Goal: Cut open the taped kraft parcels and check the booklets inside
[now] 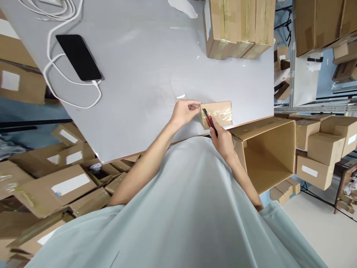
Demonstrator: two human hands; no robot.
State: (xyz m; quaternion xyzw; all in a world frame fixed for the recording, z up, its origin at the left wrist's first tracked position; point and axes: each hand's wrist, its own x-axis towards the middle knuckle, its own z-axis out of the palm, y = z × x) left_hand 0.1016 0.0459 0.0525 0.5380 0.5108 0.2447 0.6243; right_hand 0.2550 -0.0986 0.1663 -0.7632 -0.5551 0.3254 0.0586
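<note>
A small cardboard box [220,113] with shiny clear tape over it lies near the front edge of the table. At its left end is my left hand [184,112], fingers bent together against the box's upper left corner; part of the fingertips is hidden. My right hand [222,139] is wrapped round a black and red utility knife [211,123]. The knife's tip lies over the left part of the taped box, though whether it touches the cardboard I cannot tell.
Taped boxes [237,29] stand at the table's back right. A phone [79,57] with a white cable [52,63] lies at left. An open carton [269,156] sits right of me, below the table [134,74]. Several boxes [60,190] crowd the lower left.
</note>
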